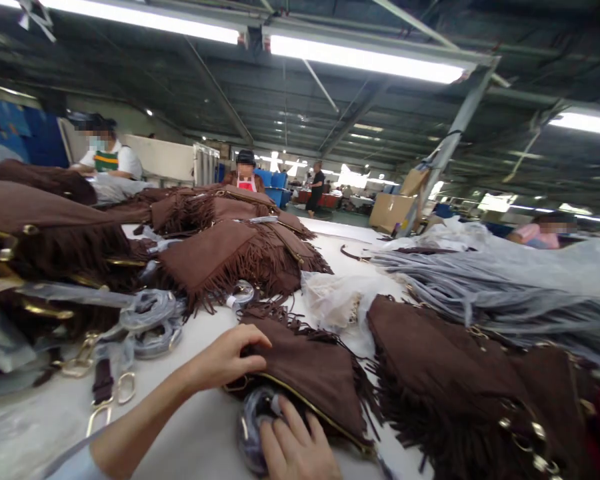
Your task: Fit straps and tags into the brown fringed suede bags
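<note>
A brown fringed bag [310, 363] lies in front of me, its gold zipper edge towards me. With my left hand [230, 357] I pinch the bag's left end, thumb below and fingers above. My right hand [300, 443] is closed on a coiled strap [253, 427] wrapped in clear plastic. That coil is right at the bag's zipper edge, partly under my fingers. Whether any of it is inside the bag I cannot tell. Just behind the bag sits another, smaller wrapped coil [241, 293].
More brown fringed bags [215, 257] are piled left and ahead, with another bag [445, 373] at right. Wrapped strap coils [153, 320] and gold-buckled strap pieces [103, 383] lie at left. Long plastic-sleeved straps [445, 280] heap at back right. Several people are farther off.
</note>
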{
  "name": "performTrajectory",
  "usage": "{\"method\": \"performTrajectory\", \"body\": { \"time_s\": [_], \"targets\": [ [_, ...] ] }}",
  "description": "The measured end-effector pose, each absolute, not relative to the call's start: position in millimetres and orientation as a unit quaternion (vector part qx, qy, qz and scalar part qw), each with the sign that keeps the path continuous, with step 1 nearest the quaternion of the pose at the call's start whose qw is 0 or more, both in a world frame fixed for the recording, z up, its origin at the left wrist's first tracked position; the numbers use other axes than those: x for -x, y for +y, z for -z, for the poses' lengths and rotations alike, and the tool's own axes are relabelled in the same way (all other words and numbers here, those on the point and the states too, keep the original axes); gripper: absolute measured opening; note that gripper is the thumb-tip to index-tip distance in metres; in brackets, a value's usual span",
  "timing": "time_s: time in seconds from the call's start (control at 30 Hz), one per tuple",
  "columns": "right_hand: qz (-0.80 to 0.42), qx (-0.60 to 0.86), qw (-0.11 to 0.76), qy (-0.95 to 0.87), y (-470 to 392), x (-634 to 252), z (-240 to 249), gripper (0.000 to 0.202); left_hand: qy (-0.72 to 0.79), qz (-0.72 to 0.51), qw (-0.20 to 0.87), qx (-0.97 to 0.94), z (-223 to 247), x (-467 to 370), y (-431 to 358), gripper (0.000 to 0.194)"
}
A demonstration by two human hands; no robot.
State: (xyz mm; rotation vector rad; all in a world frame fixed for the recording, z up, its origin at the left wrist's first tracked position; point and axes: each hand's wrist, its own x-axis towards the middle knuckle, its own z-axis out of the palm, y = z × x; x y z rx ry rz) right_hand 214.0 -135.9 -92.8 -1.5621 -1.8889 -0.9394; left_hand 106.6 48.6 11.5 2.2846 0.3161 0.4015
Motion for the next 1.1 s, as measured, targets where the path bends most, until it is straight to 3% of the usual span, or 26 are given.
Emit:
{"method": "performTrajectory", "body": {
  "time_s": [0.1,0.27,0.43,0.67,0.77,0.83,0.9,0.97,1.1],
  "targets": [
    [0.377,0.551,0.263,-0.697,-134.3,-211.0,74.5,0.033,0.031,-0.097,0.318,-0.942,-7.9,-106.3,39.9,0.047],
    [0.348,0.548,0.237,-0.722,-146.2,-209.7,48.5,0.042,0.021,-0.126,0.191,-0.973,-6.7,-109.6,34.8,0.022],
    [0.337,0.654,0.162,-0.658,-134.4,-222.1,46.0,0.033,-0.003,-0.202,0.095,-0.975,-13.3,-113.4,28.3,0.028],
    [0.304,0.685,0.151,-0.645,-110.5,-238.3,63.1,0.020,0.059,-0.114,0.126,-0.984,-0.7,-112.0,30.1,0.018],
    [0.205,0.672,0.177,-0.689,-136.9,-244.5,49.4,0.020,0.061,-0.058,0.167,-0.982,2.7,-110.1,32.8,0.018],
    [0.015,0.653,0.251,-0.714,-161.5,-258.1,31.1,0.021,0.046,-0.033,0.204,-0.977,-1.0,-107.7,36.7,0.017],
    [-0.136,0.697,0.323,-0.625,-184.6,-279.7,12.6,0.028,0.047,-0.025,0.253,-0.966,-10.4,-103.9,44.4,0.022],
    [-0.115,0.748,0.360,-0.546,-201.5,-303.5,0.9,0.029,0.089,-0.033,0.269,-0.959,-23.9,-97.5,55.8,0.029],
    [-0.133,0.751,0.357,-0.539,-211.6,-325.9,4.3,0.029,0.210,0.001,0.173,-0.962,-46.3,-73.2,80.6,0.031]
  ]
}}
